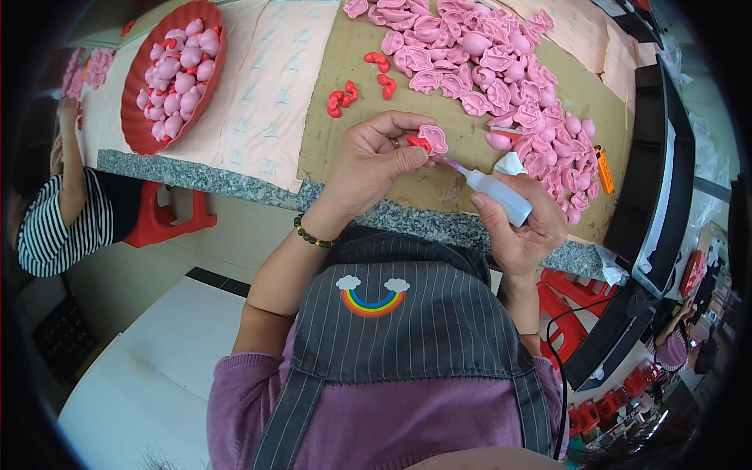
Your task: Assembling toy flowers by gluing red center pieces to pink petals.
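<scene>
Between thumb and fingers of my left hand (368, 160) is a small pink shell-shaped plastic piece (434, 139) together with a red plastic part (419, 144). Whether these two are joined, I cannot tell. My right hand (533, 231) is wrapped round a translucent squeeze bottle (503, 197), tilted with its thin purplish nozzle (454, 164) pointing at the pink piece. The nozzle tip is at or close to the left fingertips. Several loose red parts (342, 99) lie beyond my left hand on brown cardboard (329, 70). A crumpled white tissue (511, 164) sits just behind the bottle.
A large heap of pink plastic pieces (470, 59) spreads over the cardboard, with an orange cutter (603, 169) at its right edge. A red scalloped basin (131, 117) at left holds pink and red pieces. Another person's striped sleeve (48, 223) shows at far left, near a red stool (160, 223).
</scene>
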Motion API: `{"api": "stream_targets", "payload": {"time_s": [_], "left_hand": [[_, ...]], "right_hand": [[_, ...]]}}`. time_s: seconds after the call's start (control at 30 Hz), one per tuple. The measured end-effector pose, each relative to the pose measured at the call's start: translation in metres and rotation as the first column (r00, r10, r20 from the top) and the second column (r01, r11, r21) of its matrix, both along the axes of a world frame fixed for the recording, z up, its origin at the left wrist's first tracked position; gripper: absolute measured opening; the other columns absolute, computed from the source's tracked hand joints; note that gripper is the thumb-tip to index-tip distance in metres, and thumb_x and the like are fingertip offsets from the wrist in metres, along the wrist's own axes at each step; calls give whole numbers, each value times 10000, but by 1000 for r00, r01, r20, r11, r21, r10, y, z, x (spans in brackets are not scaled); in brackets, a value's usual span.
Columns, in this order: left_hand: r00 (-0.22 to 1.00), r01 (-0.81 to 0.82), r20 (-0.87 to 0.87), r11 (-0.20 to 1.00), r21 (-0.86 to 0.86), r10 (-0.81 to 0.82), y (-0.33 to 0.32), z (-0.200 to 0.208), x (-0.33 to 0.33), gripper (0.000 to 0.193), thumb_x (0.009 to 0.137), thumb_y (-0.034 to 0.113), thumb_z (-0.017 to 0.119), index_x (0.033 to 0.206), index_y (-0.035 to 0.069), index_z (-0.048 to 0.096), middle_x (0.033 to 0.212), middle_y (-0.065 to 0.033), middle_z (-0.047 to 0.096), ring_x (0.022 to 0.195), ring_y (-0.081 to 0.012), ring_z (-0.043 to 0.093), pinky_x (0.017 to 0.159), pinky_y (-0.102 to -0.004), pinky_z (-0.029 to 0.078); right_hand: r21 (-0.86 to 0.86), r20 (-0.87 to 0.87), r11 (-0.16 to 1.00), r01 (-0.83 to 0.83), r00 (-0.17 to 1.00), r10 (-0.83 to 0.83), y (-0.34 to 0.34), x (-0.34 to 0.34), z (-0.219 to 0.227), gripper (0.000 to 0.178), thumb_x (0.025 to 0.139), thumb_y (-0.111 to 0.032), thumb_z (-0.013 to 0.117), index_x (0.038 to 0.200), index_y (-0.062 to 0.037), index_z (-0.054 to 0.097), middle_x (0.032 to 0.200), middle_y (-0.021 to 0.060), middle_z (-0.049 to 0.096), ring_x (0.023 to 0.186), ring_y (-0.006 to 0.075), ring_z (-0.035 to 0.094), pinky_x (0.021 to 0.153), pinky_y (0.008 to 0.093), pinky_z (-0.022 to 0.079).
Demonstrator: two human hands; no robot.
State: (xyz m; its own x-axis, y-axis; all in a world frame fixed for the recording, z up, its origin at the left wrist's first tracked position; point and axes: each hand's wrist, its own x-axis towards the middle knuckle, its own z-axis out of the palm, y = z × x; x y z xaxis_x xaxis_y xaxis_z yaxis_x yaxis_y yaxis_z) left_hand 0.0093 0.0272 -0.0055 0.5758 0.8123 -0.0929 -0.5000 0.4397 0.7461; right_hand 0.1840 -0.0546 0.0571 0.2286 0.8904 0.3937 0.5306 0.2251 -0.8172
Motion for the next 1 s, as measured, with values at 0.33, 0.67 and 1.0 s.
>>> {"api": "stream_targets", "payload": {"time_s": [0.33,0.67,1.0], "left_hand": [[999,17,38,1000,1,-17,1,-1,-1,333,834,12,571,1151,-50,489,1018,-147,593,899,-220,611,797,-311,499],[997,35,71,997,-67,-30,2,1,-1,330,852,30,552,1163,-45,472,1026,-149,588,882,-205,604,773,-296,495],[995,52,93,993,-102,-43,3,1,-2,346,839,38,577,1161,-38,479,988,-127,601,832,-184,599,748,-280,495]], "right_hand": [[-79,-59,997,4,998,-9,-4,4,-1,210,689,-43,746,852,18,630,719,32,621,627,61,547,580,189,422],[-86,-103,996,6,995,-15,-4,6,-1,216,686,-37,745,860,15,627,720,27,616,622,58,537,576,183,415],[-77,-198,997,-19,980,3,-4,2,-2,211,703,-60,735,866,16,624,729,32,610,643,62,532,591,191,414]]}}
